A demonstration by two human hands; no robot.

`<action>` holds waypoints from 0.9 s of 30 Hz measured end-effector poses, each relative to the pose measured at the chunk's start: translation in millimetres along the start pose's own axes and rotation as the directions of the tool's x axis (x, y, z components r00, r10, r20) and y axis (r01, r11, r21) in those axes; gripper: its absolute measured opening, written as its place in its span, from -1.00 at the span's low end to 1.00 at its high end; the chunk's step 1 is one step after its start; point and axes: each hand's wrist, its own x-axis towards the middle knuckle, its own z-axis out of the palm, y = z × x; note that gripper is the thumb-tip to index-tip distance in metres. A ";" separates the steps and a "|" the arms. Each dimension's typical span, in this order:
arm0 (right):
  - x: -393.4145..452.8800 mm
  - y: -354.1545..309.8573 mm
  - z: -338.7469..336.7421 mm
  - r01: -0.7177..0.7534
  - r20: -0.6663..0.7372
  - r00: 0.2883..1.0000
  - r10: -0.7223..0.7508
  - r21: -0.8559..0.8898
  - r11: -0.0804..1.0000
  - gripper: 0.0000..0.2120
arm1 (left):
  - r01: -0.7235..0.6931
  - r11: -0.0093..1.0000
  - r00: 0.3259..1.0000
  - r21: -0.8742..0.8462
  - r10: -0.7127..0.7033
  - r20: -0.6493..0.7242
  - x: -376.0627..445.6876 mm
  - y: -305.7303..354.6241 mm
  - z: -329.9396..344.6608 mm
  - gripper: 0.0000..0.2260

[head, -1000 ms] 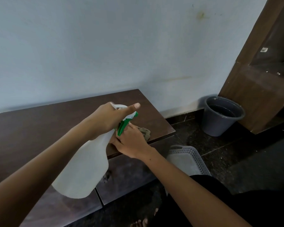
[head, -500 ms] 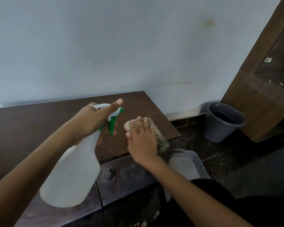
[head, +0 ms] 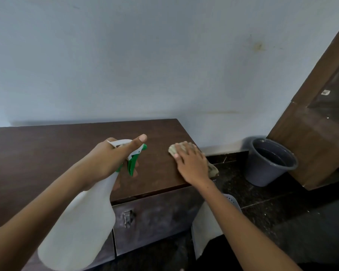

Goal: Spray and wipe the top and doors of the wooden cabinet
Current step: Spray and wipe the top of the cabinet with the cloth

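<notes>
A home room — low wooden cabinet [head: 67, 153], grey bucket [head: 270, 163] (laundry basket [head: 231, 200] beside) on tiled floor.

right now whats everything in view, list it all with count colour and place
wooden cabinet: 1, dark brown, against the wall
cabinet doors: 2 partly seen, dark, a metal latch on the right one
spray bottle: 1, white with green trigger, in the left hand
cloth: 1, beige, on the cabinet top's right edge
bucket: 1, grey, on the floor
basket: 1, white, perforated, beside the cabinet
wooden unit: 1, brown, far right
left hand: grips the bottle
right hand: flat on the cloth
</notes>
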 end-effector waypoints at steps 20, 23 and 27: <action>-18.8 -38.3 -3.5 0.362 0.037 0.927 -0.374 0.187 0.913 -0.59 | -0.001 1.000 0.997 -0.009 0.000 -0.075 -17.4 -25.0 -13.3 -0.29; -13.3 9.7 -7.3 0.157 0.000 0.987 -0.158 0.085 0.984 -0.56 | 0.019 1.000 0.997 -0.009 -0.019 -0.077 -21.8 -26.3 -18.1 -0.25; -32.0 21.8 -1.6 -0.149 -0.083 0.986 0.148 -0.015 0.989 -0.51 | 0.054 0.998 0.994 -0.024 -0.056 -0.092 -28.0 -31.5 -23.6 -0.27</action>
